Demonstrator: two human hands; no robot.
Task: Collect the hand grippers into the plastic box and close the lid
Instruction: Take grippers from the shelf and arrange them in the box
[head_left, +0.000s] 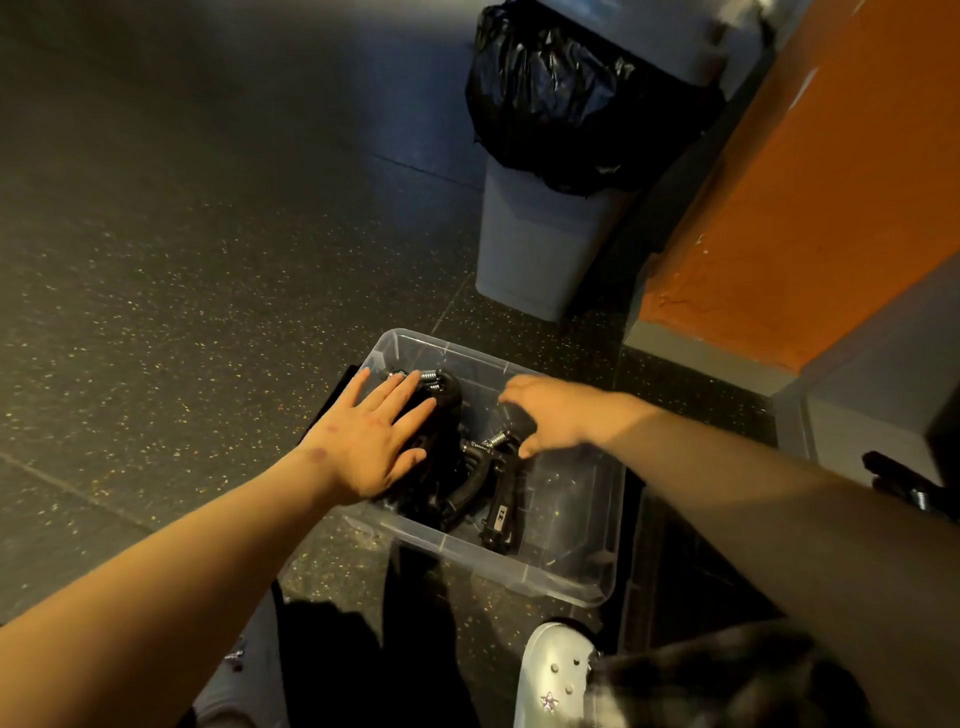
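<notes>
Since head is the only view I've got, everything comes from it. Box (571, 514) sits on the floor dead ahead, open, no lid on it.

Left hand (371, 441) is flat with its fingers spread, palm down on the grippers (447, 467) heaped at the box's left end. I read that as pressing the pile down.

Right hand (558, 415) reaches in from the right. Fingers curl down over the top end of one gripper (501, 499) near its spring, thumb against it. Looks like a grip, though it's a bit blurred. That gripper's long axis runs near-to-far, handles pointing back toward me. Right half of the box is bare.

Key relation: a stray gripper (904, 483) lies outside the box, well off to the right on a grey ledge (857, 415). It's behind the right forearm and partly cut by the frame edge, so I can't call its axis. Right arm is clearly nearer, so my guess is the right hand lets go and swings right for it.

Dark slab (332, 400) pokes out beside the box's left wall. Could be the lid, can't confirm.

Bin (535, 244) stands beyond the box, shoe (553, 670) just in front of it.
</notes>
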